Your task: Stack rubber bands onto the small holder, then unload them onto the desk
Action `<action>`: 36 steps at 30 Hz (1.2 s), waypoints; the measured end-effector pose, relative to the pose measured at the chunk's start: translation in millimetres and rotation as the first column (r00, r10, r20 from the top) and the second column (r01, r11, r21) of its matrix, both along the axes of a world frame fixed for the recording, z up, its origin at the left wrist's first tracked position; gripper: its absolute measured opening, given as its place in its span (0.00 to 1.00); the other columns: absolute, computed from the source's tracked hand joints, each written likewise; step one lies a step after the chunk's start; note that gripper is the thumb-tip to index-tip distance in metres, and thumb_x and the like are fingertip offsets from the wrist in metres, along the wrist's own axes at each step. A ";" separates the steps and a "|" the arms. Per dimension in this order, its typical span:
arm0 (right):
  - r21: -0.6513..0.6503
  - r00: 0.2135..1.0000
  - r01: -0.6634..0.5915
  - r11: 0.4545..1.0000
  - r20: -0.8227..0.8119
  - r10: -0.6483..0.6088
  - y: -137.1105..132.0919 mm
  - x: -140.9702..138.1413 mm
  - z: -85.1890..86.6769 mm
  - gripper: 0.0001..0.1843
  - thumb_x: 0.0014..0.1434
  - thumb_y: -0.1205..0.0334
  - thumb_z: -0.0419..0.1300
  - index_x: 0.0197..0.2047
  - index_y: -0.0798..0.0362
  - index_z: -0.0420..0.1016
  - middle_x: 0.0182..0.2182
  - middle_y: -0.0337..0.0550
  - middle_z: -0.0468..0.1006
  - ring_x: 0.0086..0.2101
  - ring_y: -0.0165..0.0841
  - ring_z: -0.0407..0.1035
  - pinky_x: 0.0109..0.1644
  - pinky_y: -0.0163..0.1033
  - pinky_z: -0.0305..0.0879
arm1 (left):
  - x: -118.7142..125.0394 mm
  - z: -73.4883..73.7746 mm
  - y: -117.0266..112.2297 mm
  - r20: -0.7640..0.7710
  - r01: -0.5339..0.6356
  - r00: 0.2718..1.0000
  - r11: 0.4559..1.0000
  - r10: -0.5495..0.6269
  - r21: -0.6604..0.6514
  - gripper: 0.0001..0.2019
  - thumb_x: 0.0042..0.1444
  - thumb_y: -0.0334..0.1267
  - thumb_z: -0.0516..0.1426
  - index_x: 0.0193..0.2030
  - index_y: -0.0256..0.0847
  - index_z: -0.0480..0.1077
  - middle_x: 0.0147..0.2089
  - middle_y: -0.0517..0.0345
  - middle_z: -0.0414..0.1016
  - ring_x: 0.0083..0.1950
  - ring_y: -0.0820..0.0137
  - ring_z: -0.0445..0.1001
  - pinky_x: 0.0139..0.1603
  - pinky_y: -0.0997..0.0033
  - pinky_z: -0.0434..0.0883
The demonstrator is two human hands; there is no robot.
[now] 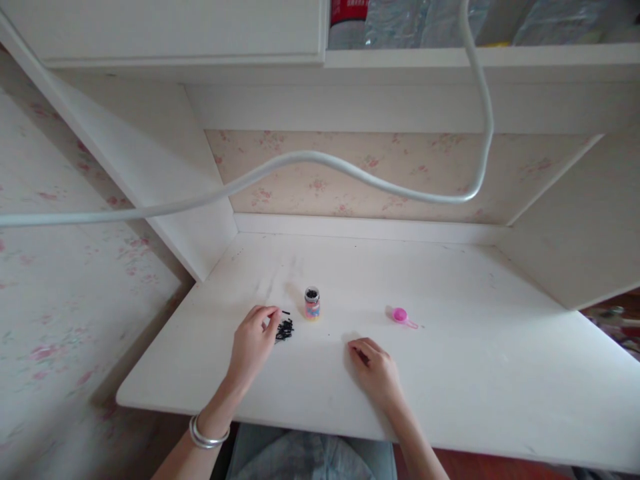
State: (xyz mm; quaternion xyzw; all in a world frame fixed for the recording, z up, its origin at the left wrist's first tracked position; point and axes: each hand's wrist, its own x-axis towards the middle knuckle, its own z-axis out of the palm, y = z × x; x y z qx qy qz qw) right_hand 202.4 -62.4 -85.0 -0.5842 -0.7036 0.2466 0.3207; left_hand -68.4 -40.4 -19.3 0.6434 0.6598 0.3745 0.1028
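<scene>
My left hand [256, 335] is closed, its thumb and forefinger pinching a small black stick [285, 313]. The stick pokes out to the right of the fingertips, above a pile of similar black sticks [285, 330] on the table. Just right of the pile, a small clear jar [312, 310] stands upright without its lid. Black pieces show at its mouth, and pink, blue and yellow colours lower down. My right hand [376, 370] rests on the tabletop with its fingers curled in; nothing shows in it. Further right lies a pink round lid with a strap [401, 316].
The white table [465, 367] has side panels and a back ledge. A white cable [310, 157] sags across the view above it. Overhead, a shelf [480, 57] holds clear plastic-wrapped items and a red container [349, 15]. Floral wallpaper covers the wall at left.
</scene>
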 end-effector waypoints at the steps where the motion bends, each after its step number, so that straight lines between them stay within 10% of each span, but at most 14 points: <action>1: 0.004 1.000 -0.002 1.000 -0.001 0.002 -0.1 0.2 -0.1 0.15 0.62 0.61 0.48 0.39 0.49 0.77 0.39 0.44 0.78 0.38 0.35 0.73 0.43 0.38 0.68 | 4.1 4.5 2.3 0.025 0.010 1.000 1.000 -0.010 0.011 0.14 0.61 0.47 0.51 0.39 0.42 0.73 0.39 0.57 0.75 0.30 0.74 0.69 0.34 0.72 0.68; 8: 0.030 1.000 0.001 1.000 -0.018 -0.001 -0.3 -0.8 2.2 0.16 0.61 0.61 0.48 0.38 0.48 0.77 0.38 0.44 0.78 0.38 0.35 0.73 0.43 0.37 0.67 | 37.0 28.1 26.6 0.162 0.060 0.984 0.991 -0.079 0.117 0.14 0.60 0.46 0.52 0.39 0.40 0.74 0.38 0.56 0.74 0.31 0.75 0.69 0.33 0.75 0.67; 25: 0.012 1.000 0.011 1.000 -0.016 -0.011 1.2 -0.1 1.4 0.15 0.61 0.62 0.49 0.38 0.48 0.77 0.39 0.44 0.78 0.36 0.34 0.73 0.41 0.37 0.67 | 42.9 18.8 34.4 0.016 0.148 0.989 0.987 -0.149 0.067 0.13 0.62 0.40 0.50 0.44 0.44 0.75 0.42 0.57 0.74 0.28 0.78 0.68 0.35 0.75 0.68; 36: 0.015 1.000 0.018 1.000 -0.003 -0.018 0.5 -2.8 -0.6 0.15 0.61 0.60 0.48 0.37 0.49 0.77 0.38 0.44 0.78 0.36 0.35 0.73 0.40 0.37 0.67 | 38.7 25.3 34.2 -0.353 0.186 0.919 0.983 -0.174 -0.001 0.22 0.55 0.25 0.49 0.50 0.52 0.72 0.48 0.58 0.69 0.31 0.75 0.71 0.31 0.76 0.66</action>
